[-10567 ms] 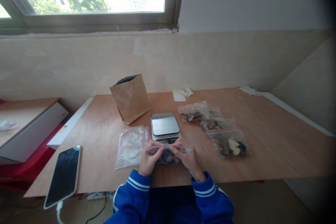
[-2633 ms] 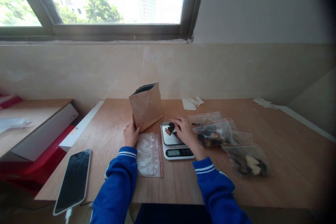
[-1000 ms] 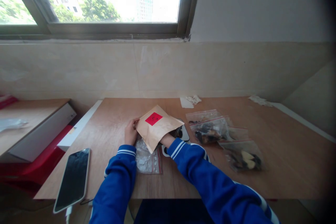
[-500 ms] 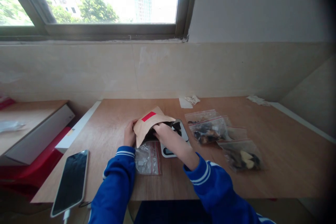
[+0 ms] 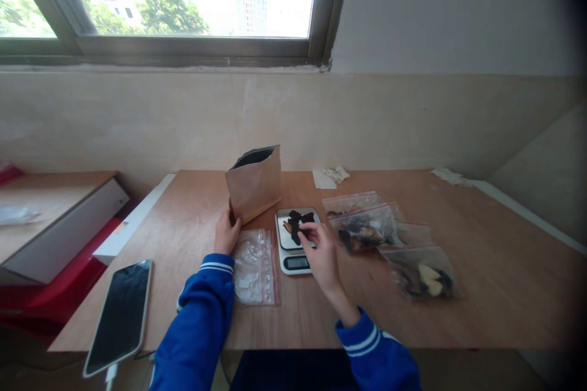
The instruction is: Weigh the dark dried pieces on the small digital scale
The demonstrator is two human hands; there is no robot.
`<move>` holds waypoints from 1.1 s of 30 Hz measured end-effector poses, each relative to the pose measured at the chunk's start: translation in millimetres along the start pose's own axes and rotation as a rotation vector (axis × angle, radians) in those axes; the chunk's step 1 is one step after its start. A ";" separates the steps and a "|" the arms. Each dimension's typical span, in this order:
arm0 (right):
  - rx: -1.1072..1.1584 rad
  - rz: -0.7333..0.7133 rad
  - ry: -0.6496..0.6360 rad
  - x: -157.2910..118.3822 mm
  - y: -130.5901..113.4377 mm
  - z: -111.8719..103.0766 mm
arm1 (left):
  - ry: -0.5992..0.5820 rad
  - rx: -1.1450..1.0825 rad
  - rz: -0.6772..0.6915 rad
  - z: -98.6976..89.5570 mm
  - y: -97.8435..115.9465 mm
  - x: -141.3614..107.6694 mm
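Observation:
A brown kraft paper pouch (image 5: 257, 186) stands upright with its dark mouth open at the top. My left hand (image 5: 226, 233) grips its lower left corner. Just to the right lies a small digital kitchen scale (image 5: 282, 244) with a display at the front. Several dark dried slices (image 5: 295, 218), one with a tan part, rest on its platform. Over the platform my right hand (image 5: 321, 256) pinches a dark dried slice (image 5: 301, 234) between thumb and fingertips; whether it touches the others I cannot tell. Clear zip bags (image 5: 254, 275) lie flat below the pouch.
Several filled zip bags (image 5: 367, 226) lie right of the scale, one with pale and dark slices (image 5: 428, 281). A phone (image 5: 120, 311) with a cable sits at the front left edge. Crumpled tissue (image 5: 337, 175) lies at the back, below the wall and window.
My right hand has come out of the pouch and moved down over the scale. The pouch, tilted toward me before, now stands upright in my left hand.

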State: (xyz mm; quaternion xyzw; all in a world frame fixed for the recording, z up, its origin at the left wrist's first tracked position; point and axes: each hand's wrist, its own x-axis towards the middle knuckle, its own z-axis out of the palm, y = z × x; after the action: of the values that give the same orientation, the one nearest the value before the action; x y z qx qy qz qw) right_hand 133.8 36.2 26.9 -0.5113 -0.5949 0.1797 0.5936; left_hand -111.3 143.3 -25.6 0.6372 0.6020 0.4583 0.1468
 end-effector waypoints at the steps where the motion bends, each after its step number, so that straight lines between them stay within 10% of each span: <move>1: -0.029 -0.024 -0.072 -1.2 4.1 3.3 | -0.001 0.013 0.001 0.2 -0.8 0.2; 13: -0.653 -0.198 -0.425 20.0 19.9 -1.8 | 0.001 0.049 0.017 1.4 -3.2 0.7; 23: -0.276 -0.271 -0.126 52.8 -39.8 -15.5 | -0.032 0.040 0.058 0.0 -2.0 -0.8; 29: -0.339 -0.502 -0.554 81.5 -85.9 -10.6 | -0.087 -0.077 0.075 -4.4 4.2 -3.3; 33: -0.426 -0.352 -0.725 86.1 -83.2 -4.6 | -0.082 -0.107 0.081 -4.4 7.0 -4.6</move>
State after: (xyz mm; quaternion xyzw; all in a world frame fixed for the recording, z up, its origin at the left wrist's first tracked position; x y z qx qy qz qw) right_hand 124.7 70.8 141.2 -0.4170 -0.8660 0.1169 0.2500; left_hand -109.6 135.9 -19.9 0.6704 0.5438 0.4691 0.1865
